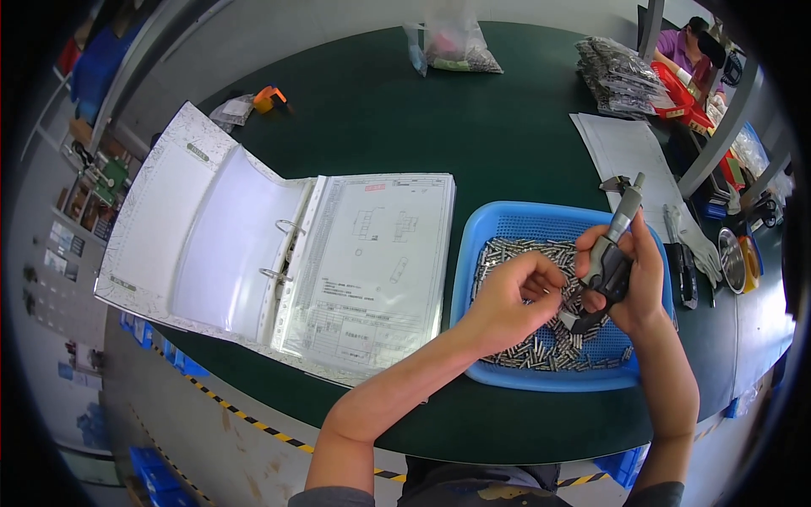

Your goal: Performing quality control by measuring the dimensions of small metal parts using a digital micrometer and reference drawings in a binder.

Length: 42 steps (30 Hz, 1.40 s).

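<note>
My right hand [644,283] is wrapped round a micrometer [605,272] with a dark grip and a silver thimble, which points up and away from me. Beside the micrometer's frame, my left hand [507,302] has its thumb and fingertips pinched together; whatever is between them is too small or hidden to make out. Both hands are over a blue plastic basket [462,291]. Inside it lie many small, shiny metal pins [553,351] in a loose heap, partly covered by my hands.
An open ring binder [182,221] with drawings lies left of the basket. Behind are a clear bag [463,52], an orange tape dispenser [269,99] and stacked bags of parts [615,76]. At right are paper sheets [621,148], a white glove [698,243] and a metal bowl [732,260]. A co-worker [676,49] sits beyond.
</note>
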Motion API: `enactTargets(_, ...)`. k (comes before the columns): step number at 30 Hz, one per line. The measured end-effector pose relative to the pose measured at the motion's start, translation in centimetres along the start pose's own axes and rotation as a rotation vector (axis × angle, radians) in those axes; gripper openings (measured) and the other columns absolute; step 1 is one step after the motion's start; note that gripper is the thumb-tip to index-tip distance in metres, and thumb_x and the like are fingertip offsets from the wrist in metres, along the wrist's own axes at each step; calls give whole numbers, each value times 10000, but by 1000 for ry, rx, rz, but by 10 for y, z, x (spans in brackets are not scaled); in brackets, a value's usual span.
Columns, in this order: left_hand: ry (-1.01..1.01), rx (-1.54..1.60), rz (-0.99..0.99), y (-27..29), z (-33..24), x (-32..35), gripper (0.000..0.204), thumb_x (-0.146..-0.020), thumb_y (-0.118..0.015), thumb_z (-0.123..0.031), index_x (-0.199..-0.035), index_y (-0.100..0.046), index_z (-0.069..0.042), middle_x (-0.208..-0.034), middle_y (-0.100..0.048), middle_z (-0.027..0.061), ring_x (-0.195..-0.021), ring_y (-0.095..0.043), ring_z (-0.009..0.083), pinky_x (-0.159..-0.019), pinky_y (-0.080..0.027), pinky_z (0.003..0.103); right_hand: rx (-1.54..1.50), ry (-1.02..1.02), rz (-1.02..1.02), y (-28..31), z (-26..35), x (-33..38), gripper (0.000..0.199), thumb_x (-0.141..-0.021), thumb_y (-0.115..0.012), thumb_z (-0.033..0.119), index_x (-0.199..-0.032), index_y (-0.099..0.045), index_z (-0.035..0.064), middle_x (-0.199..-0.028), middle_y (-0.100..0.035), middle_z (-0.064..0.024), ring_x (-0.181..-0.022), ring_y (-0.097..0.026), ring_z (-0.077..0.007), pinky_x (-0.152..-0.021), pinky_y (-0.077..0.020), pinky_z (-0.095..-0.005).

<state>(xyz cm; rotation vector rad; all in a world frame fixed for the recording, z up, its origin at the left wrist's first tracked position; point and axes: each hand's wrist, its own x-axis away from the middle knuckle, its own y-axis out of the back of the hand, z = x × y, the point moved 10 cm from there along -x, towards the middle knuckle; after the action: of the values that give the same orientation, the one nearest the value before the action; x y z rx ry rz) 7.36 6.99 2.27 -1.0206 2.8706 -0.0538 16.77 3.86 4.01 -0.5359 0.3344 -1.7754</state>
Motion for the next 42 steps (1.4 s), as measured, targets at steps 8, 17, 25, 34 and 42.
enactTargets(8,-328,-1014,203,-42,-9,16,243,-604,-646,-87,-834,-570,-67,-844,-473,105,-833,-470,277,-703,-385,364,-112,68,-78,7,12,7,602,-855,-209,517,-819,-514,-1,-633,-530,-102,-362,-427,-159,-331,-367,-244)
enactTargets(17,-368,-1122,486,-72,10,23,110,-622,-618,-110,-723,-594,-75,-872,-485,102,-887,-458,258,-738,-370,357,-158,67,-53,11,15,7,598,-815,-288,547,-852,-523,-2,-661,-547,-108,-390,-445,-177,-368,-369,-250)
enactTargets(25,-317,-1118,508,-69,9,21,99,-644,-629,-150,-658,-565,-76,-840,-489,81,-883,-447,245,-746,-362,350,-153,68,-41,16,14,2,626,-808,-266,518,-844,-548,-40,-681,-569,-140,-413,-485,-184,-405,-400,-260)
enactTargets(34,-294,-1064,551,-72,9,18,166,-615,-678,-170,-666,-535,-102,-752,-517,81,-808,-482,272,-725,-351,370,-155,50,-86,21,14,6,610,-788,-304,521,-825,-550,-35,-675,-571,-147,-419,-469,-178,-418,-380,-263)
enactTargets(42,-94,-824,-35,-14,-11,7,152,-648,-638,-31,-768,-547,-17,-701,-575,109,-683,-576,231,-620,-440,301,-149,-13,34,9,1,1,613,-803,-285,522,-828,-556,-27,-676,-584,-134,-405,-463,-162,-420,-387,-248)
